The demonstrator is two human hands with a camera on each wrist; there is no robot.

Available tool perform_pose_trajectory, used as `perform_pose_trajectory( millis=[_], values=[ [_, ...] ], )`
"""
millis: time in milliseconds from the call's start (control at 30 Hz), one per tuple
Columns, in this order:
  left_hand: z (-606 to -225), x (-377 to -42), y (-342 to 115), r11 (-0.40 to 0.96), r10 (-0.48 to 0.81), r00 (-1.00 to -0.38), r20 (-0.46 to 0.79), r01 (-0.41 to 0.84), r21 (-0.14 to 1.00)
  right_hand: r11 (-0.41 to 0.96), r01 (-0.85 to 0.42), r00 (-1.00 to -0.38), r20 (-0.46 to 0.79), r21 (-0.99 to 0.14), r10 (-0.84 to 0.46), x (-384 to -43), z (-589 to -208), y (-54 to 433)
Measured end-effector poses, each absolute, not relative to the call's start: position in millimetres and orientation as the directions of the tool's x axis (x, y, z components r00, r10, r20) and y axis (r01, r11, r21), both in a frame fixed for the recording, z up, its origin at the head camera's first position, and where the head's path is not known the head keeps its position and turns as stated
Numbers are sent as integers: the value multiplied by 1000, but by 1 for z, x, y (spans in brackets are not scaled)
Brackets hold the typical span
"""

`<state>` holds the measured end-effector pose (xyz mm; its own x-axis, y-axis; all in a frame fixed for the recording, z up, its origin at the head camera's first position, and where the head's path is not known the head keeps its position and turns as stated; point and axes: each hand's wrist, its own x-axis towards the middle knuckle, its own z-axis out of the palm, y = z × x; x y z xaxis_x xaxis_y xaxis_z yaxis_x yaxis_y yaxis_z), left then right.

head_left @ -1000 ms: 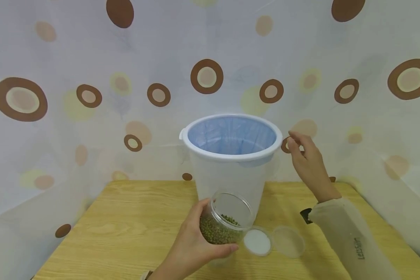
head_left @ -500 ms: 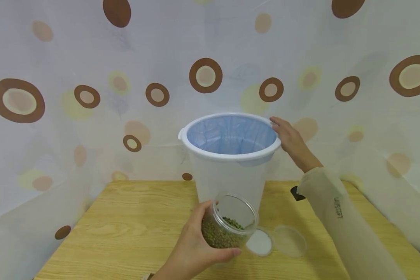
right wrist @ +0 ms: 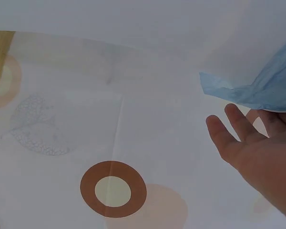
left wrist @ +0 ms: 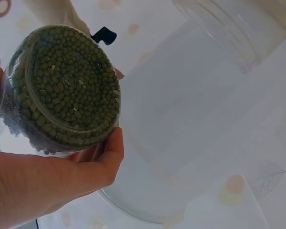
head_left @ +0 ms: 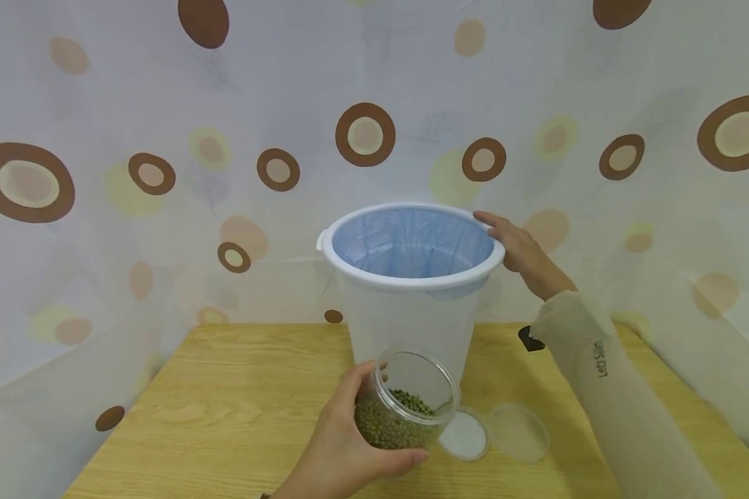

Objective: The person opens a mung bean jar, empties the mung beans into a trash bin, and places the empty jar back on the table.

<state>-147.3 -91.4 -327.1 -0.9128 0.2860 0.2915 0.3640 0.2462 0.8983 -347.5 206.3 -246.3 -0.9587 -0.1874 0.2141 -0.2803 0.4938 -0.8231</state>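
Note:
My left hand (head_left: 343, 436) holds a clear plastic jar (head_left: 433, 391) tilted away from me, partly filled with green mung beans (head_left: 387, 423). In the left wrist view the beans show packed against the jar's base (left wrist: 66, 90), fingers and thumb around its side. The jar is in front of a white bin (head_left: 406, 319) lined with a thin blue bag (head_left: 412, 239). My right hand (head_left: 524, 256) is at the bin's right rim, fingertips at the back of the edge. In the right wrist view its fingers lie loosely spread below the bag's folded edge (right wrist: 271, 90).
On the wooden table (head_left: 256, 388), a round white lid (head_left: 465, 435) and a clear round lid (head_left: 518, 433) lie right of the jar. Another clear container (left wrist: 229, 31) shows in the left wrist view. A dotted cloth (head_left: 274, 83) hangs behind.
My right hand has moved left from beside the bin to its rim and then stayed there. The jar in my left hand has barely shifted.

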Motion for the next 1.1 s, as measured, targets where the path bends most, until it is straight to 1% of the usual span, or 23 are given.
perform_pose_trajectory(
  millis=[200,433,500,633,833,967,1100],
  values=[
    [-323,-146,-92,211,289,-902,320,386,898,458,-321,-944,240,-829,-227,-342,-249,210],
    [-318,-142,-96,228,230,-905,359,409,884,483,-305,-952,250,-821,-175,-333,-245,210],
    [-317,-141,-100,246,208,-914,348,394,886,493,-302,-953,253,-816,-166,-332,-245,207],
    [-308,-138,-115,304,139,-922,361,387,871,480,-344,-939,278,-807,-204,-329,-247,205],
    [-287,-144,-141,385,36,-900,434,413,825,428,-378,-925,309,-821,-222,-325,-253,208],
    [-280,-144,-153,404,-28,-917,397,353,844,424,-377,-925,311,-824,-217,-323,-254,207],
    [-280,-148,-159,396,-74,-935,346,291,871,466,-385,-923,325,-797,-207,-320,-251,207]
  ],
)
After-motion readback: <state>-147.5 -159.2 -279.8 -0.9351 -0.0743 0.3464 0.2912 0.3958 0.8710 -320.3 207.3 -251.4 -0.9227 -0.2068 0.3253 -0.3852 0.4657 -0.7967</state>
